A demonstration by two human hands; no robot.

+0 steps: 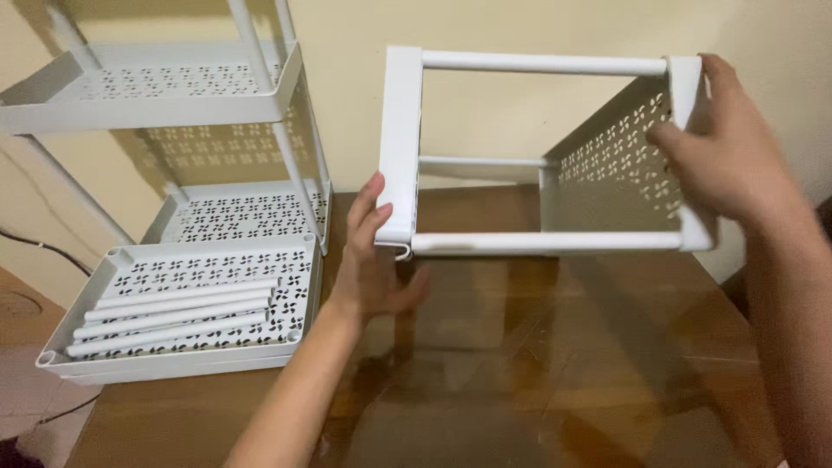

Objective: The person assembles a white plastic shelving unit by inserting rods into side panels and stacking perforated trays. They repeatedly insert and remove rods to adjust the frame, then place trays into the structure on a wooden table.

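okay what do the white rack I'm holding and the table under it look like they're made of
White rack: probably moulded plastic, matte, judging by its uniform colour, punched flower pattern and rounded edges.
Table: looks like brown wood grain under a glossy, maybe glass-topped surface, since it mirrors the rack and arms.

White perforated shelf unit [555, 156], two trays joined by poles, tipped sideways, held above wooden table.

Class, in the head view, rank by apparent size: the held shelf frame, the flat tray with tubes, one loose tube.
1. Held shelf frame, though nearness to the camera inflates it.
2. Flat tray.
3. Loose tube.
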